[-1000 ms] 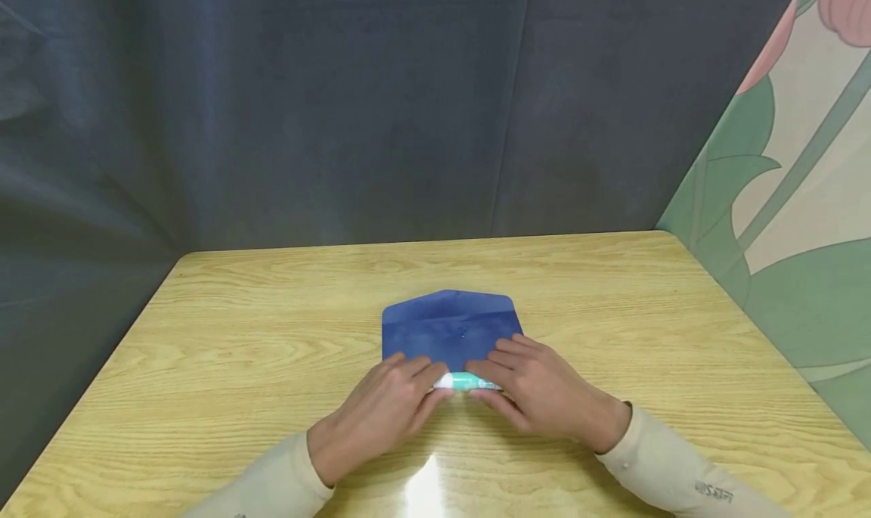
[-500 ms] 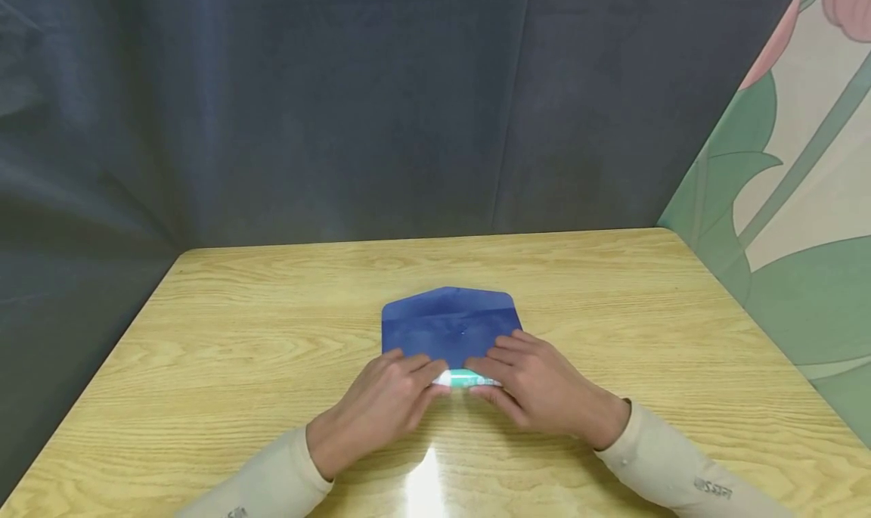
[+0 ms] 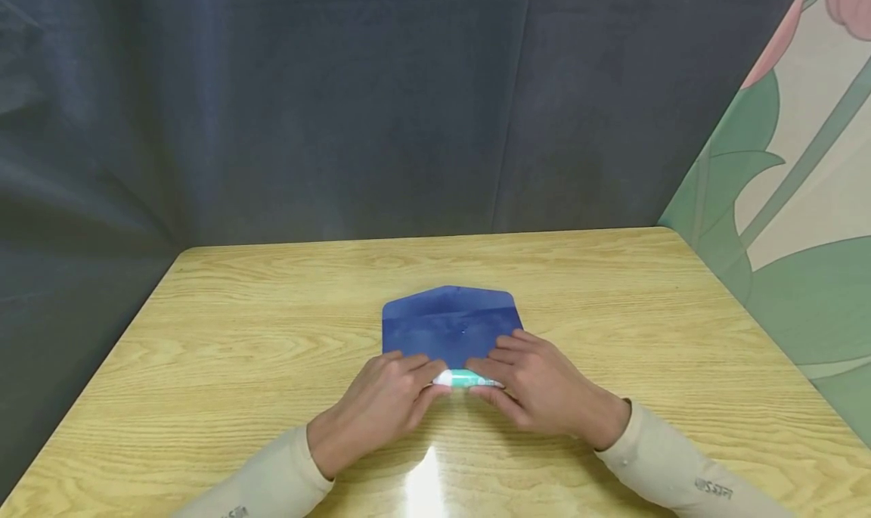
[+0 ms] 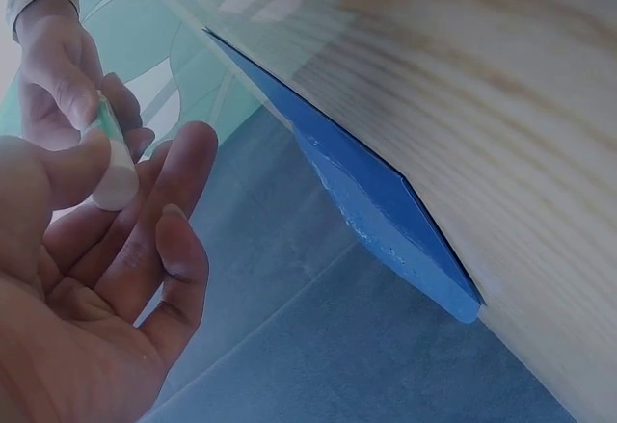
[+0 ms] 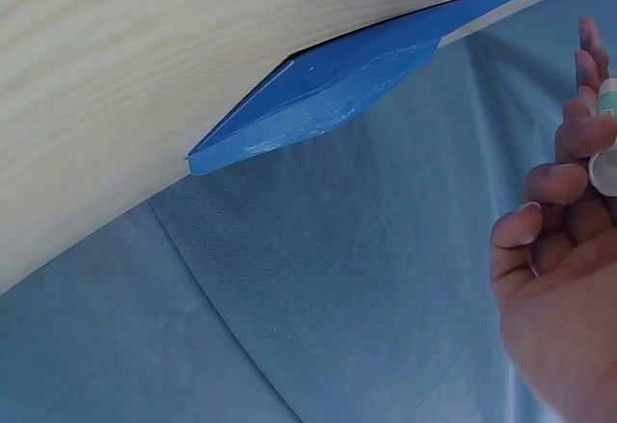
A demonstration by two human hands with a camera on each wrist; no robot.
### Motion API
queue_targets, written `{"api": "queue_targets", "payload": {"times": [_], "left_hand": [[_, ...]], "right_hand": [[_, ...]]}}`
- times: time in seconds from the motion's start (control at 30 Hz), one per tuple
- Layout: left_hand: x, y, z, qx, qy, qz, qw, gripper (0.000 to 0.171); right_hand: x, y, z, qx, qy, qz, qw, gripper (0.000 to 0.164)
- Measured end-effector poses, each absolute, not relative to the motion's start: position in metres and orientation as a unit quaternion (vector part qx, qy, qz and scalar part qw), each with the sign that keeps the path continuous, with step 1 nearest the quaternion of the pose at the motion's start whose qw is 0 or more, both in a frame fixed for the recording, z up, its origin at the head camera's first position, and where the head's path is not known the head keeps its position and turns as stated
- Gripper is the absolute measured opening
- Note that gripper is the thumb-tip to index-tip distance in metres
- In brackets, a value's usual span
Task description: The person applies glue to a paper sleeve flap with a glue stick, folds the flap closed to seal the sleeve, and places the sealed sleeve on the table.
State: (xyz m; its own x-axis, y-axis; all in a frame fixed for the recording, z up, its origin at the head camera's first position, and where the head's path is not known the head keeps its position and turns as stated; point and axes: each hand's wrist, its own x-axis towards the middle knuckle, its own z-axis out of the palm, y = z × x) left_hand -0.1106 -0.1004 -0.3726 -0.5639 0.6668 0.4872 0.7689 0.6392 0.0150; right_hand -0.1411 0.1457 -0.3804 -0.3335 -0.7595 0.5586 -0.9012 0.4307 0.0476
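Observation:
A small glue stick [image 3: 466, 379] with a white cap and a green label lies crosswise between my two hands. My left hand [image 3: 386, 394] pinches its white end between thumb and fingers. At the other end, my right hand [image 3: 539, 383] grips it the same way. Just beyond the hands, a blue envelope [image 3: 441, 338] lies on the table with its flap unfolded toward the back. Shiny whitish smears show along the flap [image 4: 362, 221] in the left wrist view. The hands cover the envelope's near edge in the head view.
The wood-grain table [image 3: 258, 306] extends around the envelope on all sides. A dark curtain [image 3: 354, 110] hangs behind its far edge, and a flower-patterned wall hanging [image 3: 810, 276] borders the right side. Light glares off the tabletop near the front.
Both hands keep their hold with almost no movement. The glue stick's printed label looks slightly turned between frames, and the whole view has shifted a little.

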Motion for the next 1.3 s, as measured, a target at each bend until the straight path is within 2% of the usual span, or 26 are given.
{"api": "queue_targets", "payload": {"times": [0.53, 0.97, 1.3], "left_hand": [[-0.1104, -0.0997, -0.3719, -0.412, -0.875, -0.125, 0.222, 0.017], [-0.1116, -0.1015, -0.3708, -0.420, -0.862, -0.133, 0.250, 0.017], [-0.1105, -0.1024, -0.3687, -0.409, -0.869, -0.145, 0.238, 0.018]], "right_hand": [[-0.1403, 0.1468, -0.3806, 0.511, -0.805, 0.142, 0.264, 0.024], [-0.1402, 0.1456, -0.3783, 0.512, -0.805, 0.146, 0.261, 0.026], [-0.1395, 0.1424, -0.3769, 0.507, -0.807, 0.154, 0.261, 0.024]]}}
